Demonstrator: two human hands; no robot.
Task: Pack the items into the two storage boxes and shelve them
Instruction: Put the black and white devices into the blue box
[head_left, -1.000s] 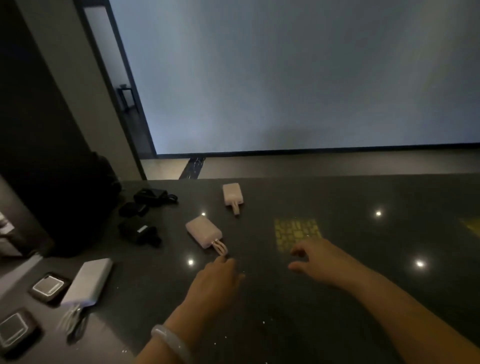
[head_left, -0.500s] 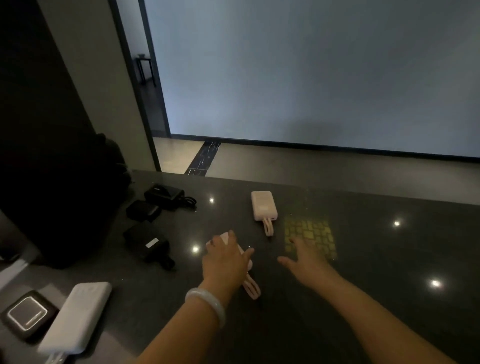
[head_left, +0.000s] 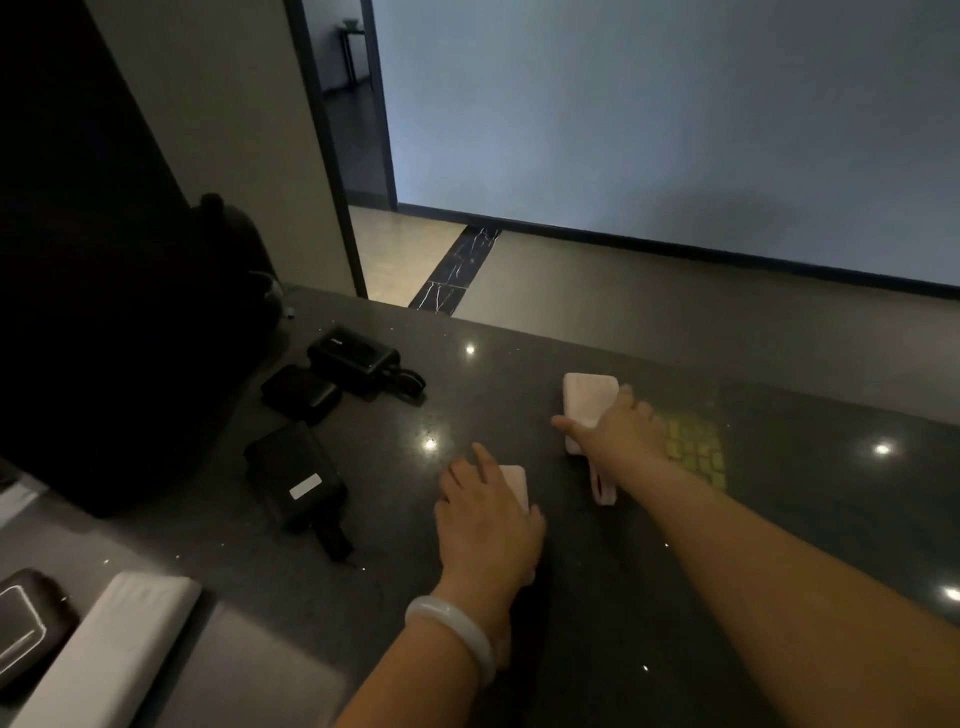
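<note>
Near pink power bank (head_left: 514, 483) mostly hidden under left hand (head_left: 485, 525). Far pink power bank (head_left: 589, 397) partly covered by right hand (head_left: 621, 423). White power bank (head_left: 104, 654) and dark case (head_left: 26, 623) cut off at left edge.

I see a dark speckled stone counter (head_left: 597, 613) carrying everything, with ceiling lights glinting off its polish. Around its middle lie two pink power banks, the far one (head_left: 589, 397) at about one o'clock from the near one (head_left: 515, 483), each partly covered by a hand. Toward nine and ten o'clock sit three black chargers (head_left: 293, 475) (head_left: 301, 393) (head_left: 354, 356) beside a large black bag (head_left: 130, 374), with a white power bank (head_left: 111, 649) and a black case (head_left: 26, 623) at seven o'clock.
</note>
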